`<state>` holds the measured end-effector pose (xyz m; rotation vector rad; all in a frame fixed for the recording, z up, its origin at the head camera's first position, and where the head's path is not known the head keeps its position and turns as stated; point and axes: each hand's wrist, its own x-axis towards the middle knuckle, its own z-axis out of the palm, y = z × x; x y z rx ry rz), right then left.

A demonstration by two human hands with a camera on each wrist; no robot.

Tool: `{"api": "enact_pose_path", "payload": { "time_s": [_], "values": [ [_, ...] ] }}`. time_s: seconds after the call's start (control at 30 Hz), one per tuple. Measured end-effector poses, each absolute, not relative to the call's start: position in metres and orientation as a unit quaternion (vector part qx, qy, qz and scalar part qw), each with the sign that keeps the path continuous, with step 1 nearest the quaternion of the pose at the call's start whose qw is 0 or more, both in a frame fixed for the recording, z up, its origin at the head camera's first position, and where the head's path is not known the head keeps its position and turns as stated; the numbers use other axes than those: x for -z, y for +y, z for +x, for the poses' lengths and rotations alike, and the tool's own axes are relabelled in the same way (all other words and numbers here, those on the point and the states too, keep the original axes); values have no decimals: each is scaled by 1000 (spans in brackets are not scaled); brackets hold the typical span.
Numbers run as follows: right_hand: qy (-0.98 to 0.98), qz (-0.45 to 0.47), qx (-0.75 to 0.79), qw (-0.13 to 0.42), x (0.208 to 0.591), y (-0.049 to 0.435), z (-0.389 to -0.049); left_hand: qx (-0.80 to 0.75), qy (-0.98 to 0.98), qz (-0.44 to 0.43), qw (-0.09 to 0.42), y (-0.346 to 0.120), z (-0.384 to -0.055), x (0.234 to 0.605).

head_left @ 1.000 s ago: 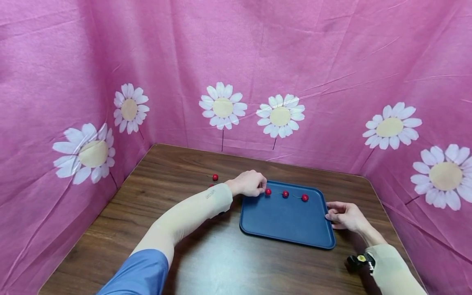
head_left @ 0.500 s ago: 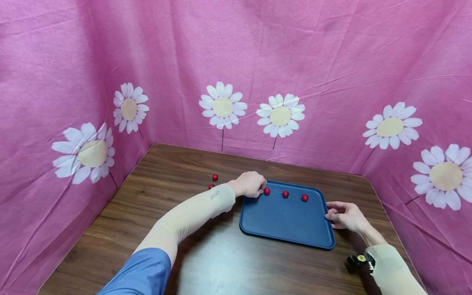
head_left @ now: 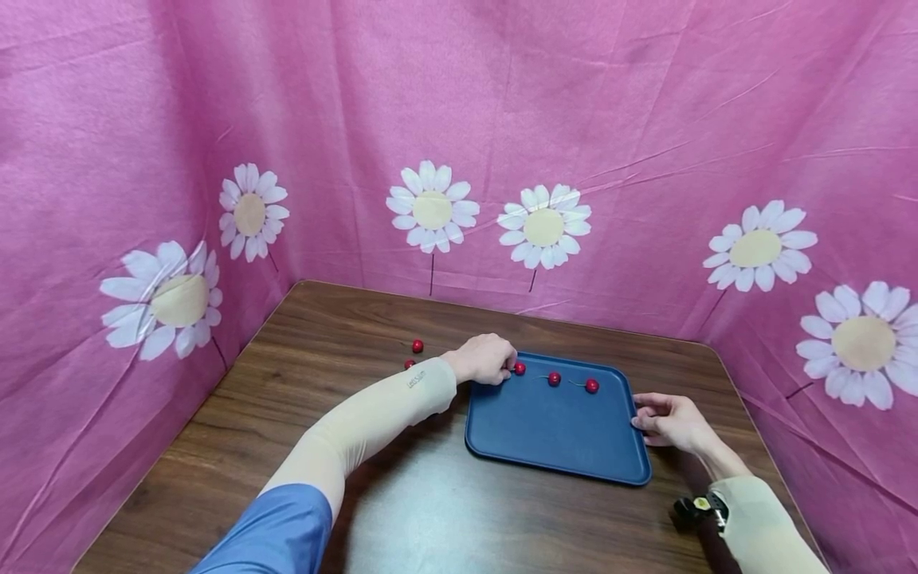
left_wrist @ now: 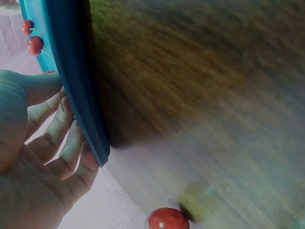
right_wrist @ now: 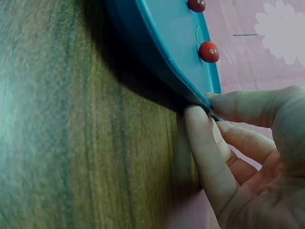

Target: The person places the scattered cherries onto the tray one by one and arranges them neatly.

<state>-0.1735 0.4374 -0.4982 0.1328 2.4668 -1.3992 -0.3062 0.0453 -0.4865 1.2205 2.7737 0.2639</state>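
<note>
A dark blue tray (head_left: 559, 430) lies on the wooden table with three red cherries in a row along its far side. My left hand (head_left: 488, 359) reaches over the tray's far left corner and pinches the leftmost cherry (head_left: 519, 369) by its stem; its thin stem shows among the fingers in the left wrist view. The middle cherry (head_left: 555, 379) and the right cherry (head_left: 591, 386) lie on the tray, stems pointing left. My right hand (head_left: 674, 421) grips the tray's right rim, thumb above and fingers at the edge below.
Left of the tray, one loose cherry (head_left: 417, 346) lies on the table (head_left: 344, 327), and another cherry (head_left: 409, 364) sits just behind the left sleeve. A pink curtain (head_left: 459, 96) with white daisies surrounds the table's back and sides.
The leftmost cherry has shifted slightly left and toward the tray's far rim at the left fingertips. The right hand and tray stay in place.
</note>
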Motion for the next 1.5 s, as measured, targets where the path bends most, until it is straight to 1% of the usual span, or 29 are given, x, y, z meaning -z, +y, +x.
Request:
{"api": "enact_pose_path", "payload": {
  "time_s": [0.17, 0.2, 0.23, 0.4, 0.43, 0.6, 0.9, 0.97, 1.0, 1.13, 1.2, 1.5],
  "values": [
    [858, 45, 488, 151, 499, 438, -173, -98, 908, 404, 58, 47, -309, 487],
    [858, 45, 488, 151, 499, 438, -173, -101, 906, 408, 51, 48, -316, 499],
    [859, 46, 487, 151, 499, 438, -173, -101, 905, 409, 50, 49, -316, 499],
    [860, 45, 486, 150, 500, 438, -173, -98, 904, 415, 42, 48, -314, 498],
    [860, 46, 486, 149, 499, 438, -173, -95, 904, 413, 48, 47, -307, 486],
    [861, 43, 486, 148, 498, 438, -173, -85, 903, 418, 46, 44, -304, 484],
    [857, 48, 492, 147, 499, 438, -172, -92, 892, 435, 77, 44, -311, 484],
    [855, 49, 495, 148, 498, 437, -171, -95, 891, 438, 67, 47, -328, 509],
    [854, 48, 496, 148, 498, 437, -171, -95, 892, 438, 68, 47, -328, 510],
    [855, 44, 495, 148, 496, 436, -170, -98, 892, 435, 66, 46, -327, 508],
    [855, 44, 495, 147, 496, 435, -169, -98, 893, 433, 77, 43, -309, 482],
    [854, 44, 497, 149, 497, 436, -170, -97, 892, 439, 49, 41, -308, 486]
  ]
}}
